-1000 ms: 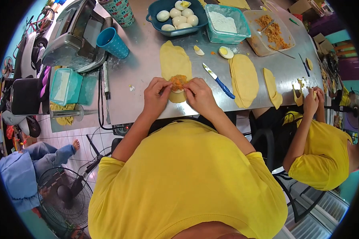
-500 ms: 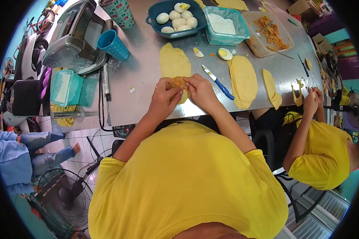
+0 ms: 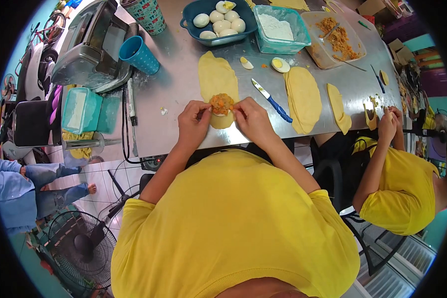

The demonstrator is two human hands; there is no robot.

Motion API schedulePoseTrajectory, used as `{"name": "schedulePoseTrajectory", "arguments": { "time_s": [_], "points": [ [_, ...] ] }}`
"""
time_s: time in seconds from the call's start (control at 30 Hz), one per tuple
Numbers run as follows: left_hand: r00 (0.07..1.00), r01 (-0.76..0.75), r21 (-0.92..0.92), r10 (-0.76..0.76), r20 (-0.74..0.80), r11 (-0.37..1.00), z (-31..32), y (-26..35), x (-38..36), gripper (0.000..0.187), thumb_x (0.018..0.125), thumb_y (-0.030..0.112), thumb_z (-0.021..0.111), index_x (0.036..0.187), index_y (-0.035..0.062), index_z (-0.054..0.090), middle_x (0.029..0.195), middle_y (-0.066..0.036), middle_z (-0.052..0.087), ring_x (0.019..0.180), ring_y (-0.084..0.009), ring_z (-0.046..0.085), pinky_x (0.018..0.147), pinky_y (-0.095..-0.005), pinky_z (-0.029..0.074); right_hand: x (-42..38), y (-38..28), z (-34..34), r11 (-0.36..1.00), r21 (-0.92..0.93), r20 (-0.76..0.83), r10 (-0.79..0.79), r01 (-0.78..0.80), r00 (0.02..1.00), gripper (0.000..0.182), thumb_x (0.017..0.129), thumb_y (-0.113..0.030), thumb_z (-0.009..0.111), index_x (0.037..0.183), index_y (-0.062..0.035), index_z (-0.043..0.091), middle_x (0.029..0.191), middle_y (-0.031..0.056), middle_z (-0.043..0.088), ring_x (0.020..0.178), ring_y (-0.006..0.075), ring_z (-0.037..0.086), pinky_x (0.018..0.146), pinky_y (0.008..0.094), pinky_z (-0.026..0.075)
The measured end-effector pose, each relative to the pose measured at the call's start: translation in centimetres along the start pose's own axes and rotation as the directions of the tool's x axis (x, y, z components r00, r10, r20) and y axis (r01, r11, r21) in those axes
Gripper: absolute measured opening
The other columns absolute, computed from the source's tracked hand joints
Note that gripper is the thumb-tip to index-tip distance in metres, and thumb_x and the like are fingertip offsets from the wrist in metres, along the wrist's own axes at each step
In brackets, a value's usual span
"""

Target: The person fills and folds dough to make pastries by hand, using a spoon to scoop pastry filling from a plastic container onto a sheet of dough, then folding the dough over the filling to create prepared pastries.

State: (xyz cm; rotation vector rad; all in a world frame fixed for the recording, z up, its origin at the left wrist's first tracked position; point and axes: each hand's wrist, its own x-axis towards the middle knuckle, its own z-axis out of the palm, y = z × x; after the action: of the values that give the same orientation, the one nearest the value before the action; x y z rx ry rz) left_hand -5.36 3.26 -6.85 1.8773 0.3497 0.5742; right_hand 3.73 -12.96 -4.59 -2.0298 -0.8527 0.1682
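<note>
A pale yellow dough sheet (image 3: 215, 72) lies lengthwise on the metal table before me. On its near part sits a mound of orange-brown filling (image 3: 221, 103), with a bit of white egg showing under its near edge. My left hand (image 3: 193, 124) pinches the dough's left edge beside the filling. Opposite it, my right hand (image 3: 253, 120) pinches the right edge, thumb and fingers together. To the right lies a small knife with a blue handle (image 3: 279, 108), its blade towards the back. Close behind it are an egg wedge (image 3: 246, 62) and an egg half (image 3: 280, 65).
Stacked dough sheets (image 3: 304, 102) lie to the right. A blue bowl of peeled eggs (image 3: 193, 31), a flour tub (image 3: 281, 46) and a filling container (image 3: 328, 62) stand behind. A blue cup (image 3: 140, 56) and a metal machine (image 3: 92, 52) are left. A co-worker (image 3: 397, 184) sits right.
Both hands have moved apart from over the filling to the dough's two side edges. The filling mound, partly covered by fingers before, is now uncovered.
</note>
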Motion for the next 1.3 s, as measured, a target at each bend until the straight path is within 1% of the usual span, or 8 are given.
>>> {"name": "schedulePoseTrajectory", "arguments": {
  "time_s": [0.17, 0.37, 0.63, 0.8, 0.97, 1.03, 1.2, 1.3],
  "points": [
    [0.999, -0.045, -0.003, 0.045, 0.018, 0.999, 0.0, -0.1, 0.2, 0.006, 0.084, -0.001, 0.062, 0.09, -0.0021, 0.06, 0.085, -0.004, 0.06, 0.072, -0.0082, 0.058, 0.065, -0.0218, 0.049, 0.5, 0.4, 0.6, 0.98, -0.163, -0.004, -0.112, 0.11, 0.994, 0.006, 0.078, -0.003, 0.061, 0.082, 0.0, 0.06, 0.083, 0.0147, 0.057, 0.072, 0.0331, 0.059, 0.063, 0.0389, 0.049],
    [0.999, -0.042, -0.021, 0.043, 0.02, 0.999, 0.2, 0.4, 0.0, 0.013, 0.084, 0.0, 0.061, 0.095, 0.0002, 0.055, 0.086, -0.005, 0.058, 0.071, -0.0101, 0.06, 0.063, -0.0224, 0.049, 0.0, -0.6, -0.2, 0.99, -0.017, -0.033, -0.143, 0.142, 0.989, 0.007, 0.078, -0.005, 0.065, 0.08, -0.0006, 0.06, 0.079, 0.012, 0.058, 0.066, 0.029, 0.06, 0.057, 0.0353, 0.048],
    [0.999, -0.046, -0.06, 0.045, -0.016, 0.997, 0.3, -0.1, 0.0, 0.007, 0.085, -0.002, 0.059, 0.092, -0.0012, 0.06, 0.084, -0.004, 0.06, 0.069, -0.0075, 0.057, 0.063, -0.0214, 0.047, 0.3, -0.4, 1.0, 0.975, -0.095, -0.086, -0.207, 0.199, 0.975, 0.009, 0.077, -0.005, 0.064, 0.079, -0.0027, 0.056, 0.075, 0.0116, 0.055, 0.071, 0.0304, 0.058, 0.061, 0.0383, 0.048],
    [0.998, -0.045, 0.079, 0.042, 0.037, 0.996, -0.3, -0.1, 0.3, 0.01, 0.083, -0.001, 0.061, 0.093, -0.0022, 0.062, 0.082, -0.006, 0.061, 0.069, -0.0082, 0.059, 0.063, -0.0217, 0.048, 0.5, -0.1, 0.7, 0.977, -0.124, -0.02, -0.176, 0.172, 0.984, 0.007, 0.078, -0.006, 0.065, 0.079, -0.0012, 0.06, 0.074, 0.0119, 0.057, 0.065, 0.0294, 0.059, 0.056, 0.036, 0.047],
    [0.997, 0.065, 0.023, -0.066, 0.03, 0.998, 0.0, 0.1, 0.6, 0.009, 0.084, 0.003, 0.063, 0.091, -0.0019, 0.062, 0.076, -0.005, 0.064, 0.065, -0.0076, 0.058, 0.06, -0.022, 0.047, 3.0, -0.2, -1.2, 0.986, 0.147, 0.043, 0.071, -0.077, 0.997, 0.009, 0.079, -0.009, 0.066, 0.084, -0.0008, 0.064, 0.08, 0.0118, 0.061, 0.067, 0.0265, 0.061, 0.06, 0.0325, 0.047],
    [0.982, 0.185, -0.007, -0.184, 0.035, 0.983, -0.1, 0.4, 0.6, 0.008, 0.086, 0.006, 0.063, 0.089, -0.0012, 0.061, 0.071, -0.003, 0.064, 0.063, -0.0068, 0.057, 0.06, -0.0219, 0.047, 5.3, -0.4, -1.8, 0.995, 0.091, -0.071, -0.034, 0.041, 0.997, 0.01, 0.081, -0.008, 0.063, 0.087, -0.0004, 0.065, 0.08, 0.0132, 0.062, 0.07, 0.0284, 0.062, 0.061, 0.0341, 0.048],
    [0.989, 0.141, 0.004, -0.141, 0.052, 0.99, 0.1, -0.2, 0.7, 0.009, 0.086, 0.005, 0.062, 0.092, -0.0018, 0.061, 0.072, -0.004, 0.063, 0.063, -0.0071, 0.058, 0.06, -0.0219, 0.047, 11.6, 0.9, 0.5, 0.97, -0.157, -0.026, -0.192, 0.186, 0.981, 0.016, 0.083, -0.009, 0.053, 0.091, 0.001, 0.063, 0.092, 0.0171, 0.061, 0.088, 0.0336, 0.059, 0.077, 0.0411, 0.049],
    [0.991, 0.128, -0.034, -0.126, 0.051, 0.991, 0.0, -1.0, 0.5, 0.014, 0.088, 0.002, 0.058, 0.101, -0.0032, 0.06, 0.074, -0.005, 0.063, 0.065, -0.0086, 0.059, 0.063, -0.0224, 0.048, 14.1, 2.3, 3.4, 0.835, -0.486, -0.024, -0.309, 0.259, 0.951, 0.015, 0.081, -0.006, 0.052, 0.087, 0.0027, 0.063, 0.089, 0.0183, 0.061, 0.084, 0.0354, 0.06, 0.078, 0.0415, 0.049]
  ]
}}
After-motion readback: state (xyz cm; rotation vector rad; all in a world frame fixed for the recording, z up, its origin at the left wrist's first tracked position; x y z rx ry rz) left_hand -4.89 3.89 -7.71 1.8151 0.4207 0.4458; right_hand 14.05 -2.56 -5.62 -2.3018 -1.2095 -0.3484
